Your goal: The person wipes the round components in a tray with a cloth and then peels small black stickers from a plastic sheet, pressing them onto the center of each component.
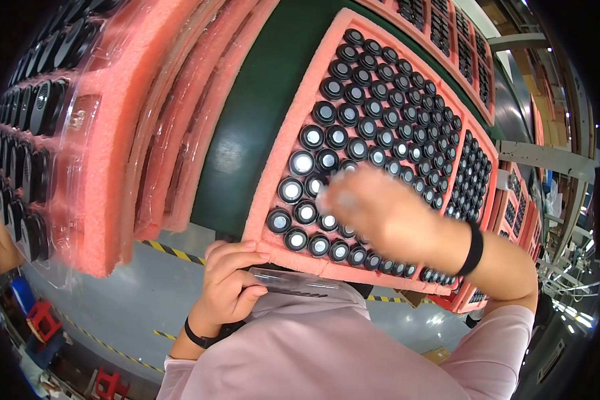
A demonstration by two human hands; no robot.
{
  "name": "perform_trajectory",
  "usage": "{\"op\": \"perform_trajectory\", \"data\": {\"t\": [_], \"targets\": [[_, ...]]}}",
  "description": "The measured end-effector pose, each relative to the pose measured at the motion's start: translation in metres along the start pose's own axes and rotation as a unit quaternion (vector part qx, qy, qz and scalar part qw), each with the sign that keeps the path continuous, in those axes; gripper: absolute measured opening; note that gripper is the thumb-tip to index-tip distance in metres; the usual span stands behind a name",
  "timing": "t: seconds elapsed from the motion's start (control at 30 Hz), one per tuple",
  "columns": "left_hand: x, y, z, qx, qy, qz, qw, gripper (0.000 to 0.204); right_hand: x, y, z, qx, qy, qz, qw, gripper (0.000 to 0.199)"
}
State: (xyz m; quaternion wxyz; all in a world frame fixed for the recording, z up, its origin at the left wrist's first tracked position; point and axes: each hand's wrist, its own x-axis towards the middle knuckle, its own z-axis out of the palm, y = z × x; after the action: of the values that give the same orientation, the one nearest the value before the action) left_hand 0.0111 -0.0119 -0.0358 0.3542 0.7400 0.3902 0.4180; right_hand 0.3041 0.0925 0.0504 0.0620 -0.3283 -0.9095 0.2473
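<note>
A pink foam tray (261, 217) lies before me, filled with rows of round black parts (311, 137) with pale, shiny centres. My left hand (231, 285) is at its near left corner, fingertips against the foam. Between that hand's thumb and forefinger is the end of a clear plastic strip (307, 281), which extends along the tray's near edge; a row of small dark shapes shows at it. My right hand (373, 207) hovers over the left part of the rows. Motion smears its fingers, so whether they hold a part is unclear.
The tray rests on a dark green surface (237, 143). At the left rises a stack of pink foam trays (117, 193) with clear plastic and black parts. More filled foam trays (457, 53) stand beyond. Metal bars (547, 159) cross at right. A person's arm (5, 250) shows far left.
</note>
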Motion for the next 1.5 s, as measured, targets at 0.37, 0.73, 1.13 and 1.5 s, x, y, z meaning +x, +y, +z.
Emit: {"op": "perform_trajectory", "data": {"t": [0.37, 0.73, 1.13, 1.5], "targets": [[-0.001, 0.0, 0.003, 0.016, 0.009, -0.006, 1.0, 0.034, 0.009, 0.09, -0.025, -0.127, 0.126, 0.03, 0.983, 0.026], [0.001, 0.003, 0.002, 0.028, 0.014, 0.005, 1.0, 0.037, -0.022, 0.115, -0.043, -0.099, 0.131, 0.098, 0.981, 0.032], [-0.006, -0.002, 0.003, 0.05, 0.02, 0.003, 0.999, 0.04, -0.074, -0.009, 0.01, 0.036, 0.031, 0.002, 0.999, 0.024], [-0.003, 0.003, 0.005, 0.056, 0.016, -0.011, 0.998, 0.038, -0.083, 0.185, -0.068, -0.206, 0.191, 0.21, 0.937, 0.026]]}}
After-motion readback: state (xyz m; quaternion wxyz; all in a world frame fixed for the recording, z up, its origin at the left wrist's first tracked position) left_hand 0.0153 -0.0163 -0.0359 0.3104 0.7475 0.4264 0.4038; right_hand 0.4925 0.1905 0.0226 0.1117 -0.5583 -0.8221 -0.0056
